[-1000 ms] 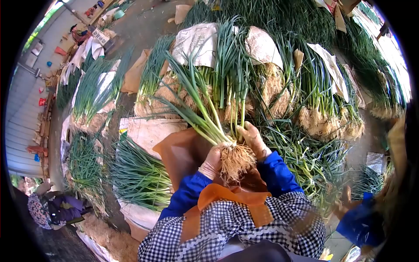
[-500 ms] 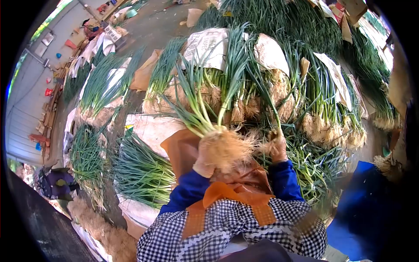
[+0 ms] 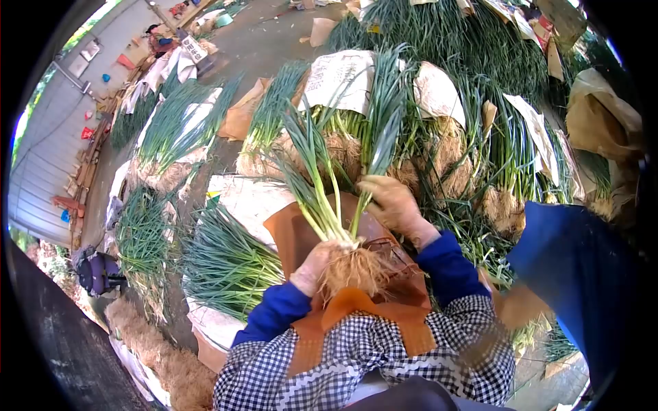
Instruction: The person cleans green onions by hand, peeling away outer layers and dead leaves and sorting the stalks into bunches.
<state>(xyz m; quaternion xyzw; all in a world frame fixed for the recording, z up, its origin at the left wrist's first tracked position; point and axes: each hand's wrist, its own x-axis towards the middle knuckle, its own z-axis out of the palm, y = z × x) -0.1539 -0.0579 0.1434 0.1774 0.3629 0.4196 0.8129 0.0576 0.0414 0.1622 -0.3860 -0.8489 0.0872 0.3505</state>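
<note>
My left hand (image 3: 313,268) is closed around the base of a small bunch of scallions (image 3: 330,220), just above their tan, hairy roots (image 3: 355,271). The bunch tilts away from my body, its green leaves spread toward the far piles. My right hand (image 3: 395,205) has its fingertips pinched on a stalk at the right side of this bunch, partway up the stems. Beneath the bunch lies a brown-orange apron (image 3: 404,270) over my lap.
Trimmed scallions (image 3: 233,264) lie on white sacking at my left. Bundles with roots (image 3: 504,205) and a white printed sack (image 3: 337,81) lie ahead. Another person's blue sleeve (image 3: 569,288) is close on my right. Farther off, a person (image 3: 161,44) sits by the wall.
My right hand has moved from a separate rooted stalk on the right to the stems of the bunch. The bunch is closer to my body, and the neighbouring blue sleeve has shifted.
</note>
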